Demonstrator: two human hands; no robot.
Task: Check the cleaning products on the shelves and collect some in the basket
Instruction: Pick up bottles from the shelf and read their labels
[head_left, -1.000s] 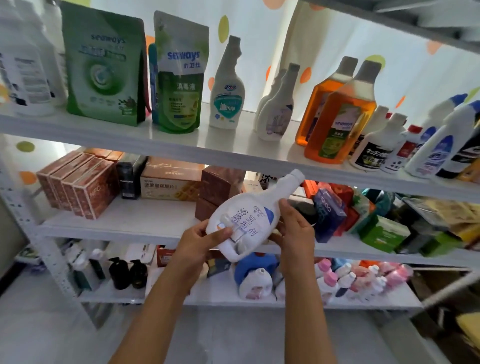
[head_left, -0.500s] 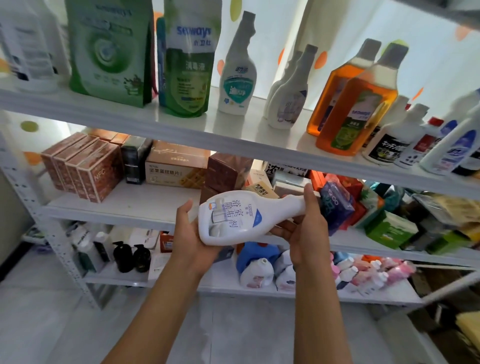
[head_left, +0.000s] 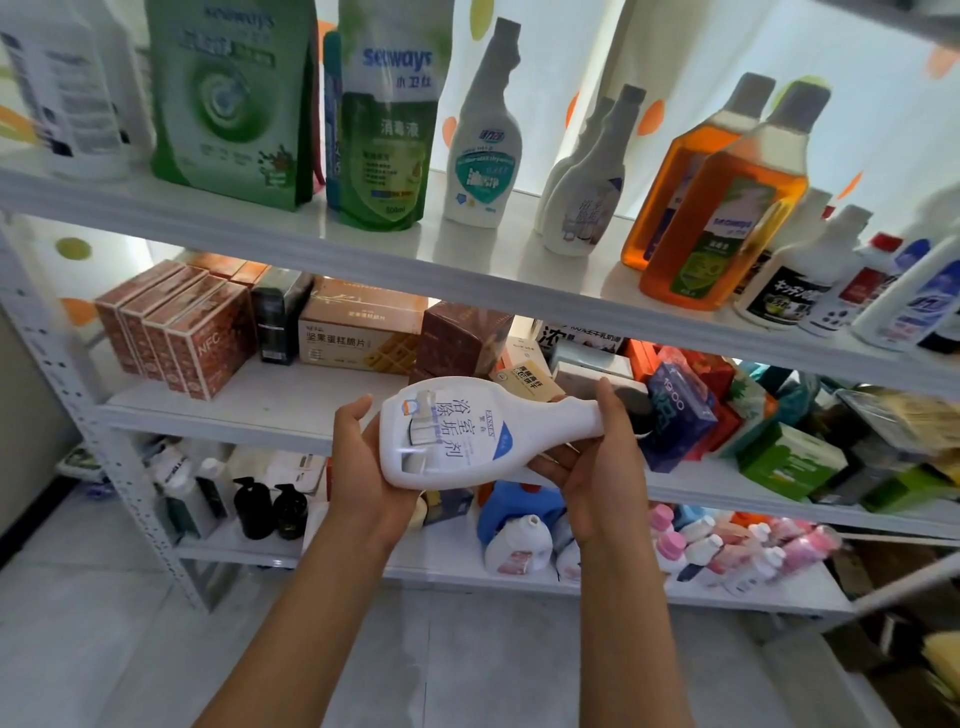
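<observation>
i hold a white cleaner bottle (head_left: 467, 431) on its side before the shelves (head_left: 363, 244), label up so i can read it; my left hand (head_left: 363, 467) cradles its base, my right hand (head_left: 597, 457) grips its neck. no basket in view.

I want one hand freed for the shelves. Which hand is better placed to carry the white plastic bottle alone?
Probably the left hand: it cradles the white plastic bottle under its wide body. The right hand only grips the narrow neck.
</observation>
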